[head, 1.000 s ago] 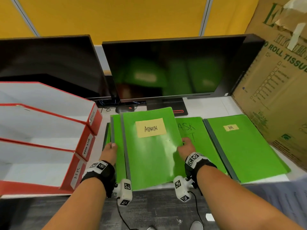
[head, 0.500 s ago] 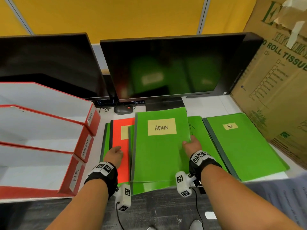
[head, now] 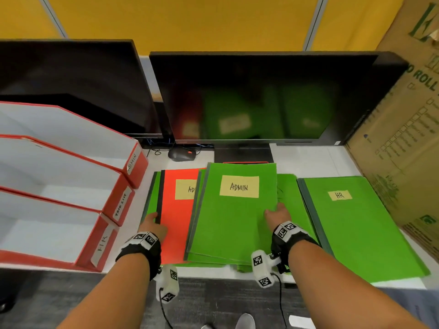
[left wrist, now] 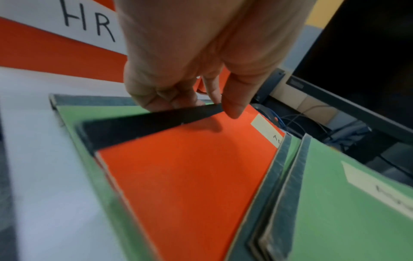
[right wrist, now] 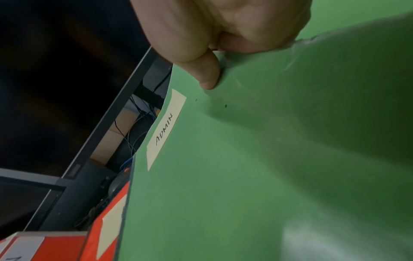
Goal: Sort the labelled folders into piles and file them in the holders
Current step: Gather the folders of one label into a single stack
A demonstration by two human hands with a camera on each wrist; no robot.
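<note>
My right hand [head: 276, 213] pinches the right edge of a green folder labelled ADMIN [head: 234, 214], thumb on top [right wrist: 206, 74], with more green folders stacked under it. To its left lies an orange folder [head: 174, 219] with a partly covered label, on top of another green folder [head: 152, 193]. My left hand [head: 152, 225] pinches the orange folder's dark spine [left wrist: 156, 121], thumb on top and fingers curled beneath. A green HR folder [head: 354, 224] lies at the right. Three red holders stand at the left, labelled ADMIN [head: 134, 162], TASK LIST [head: 121, 205] and HR [head: 102, 243].
Two dark monitors [head: 261, 96] stand along the back of the white desk [head: 306, 160]. A black mouse [head: 181, 154] and cables lie under them. A big cardboard box [head: 403, 138] walls off the right side. The desk's front edge runs just below the folders.
My right hand has slid the green ADMIN folders to the right, uncovering the orange folder. My left hand has taken hold of the orange folder's spine.
</note>
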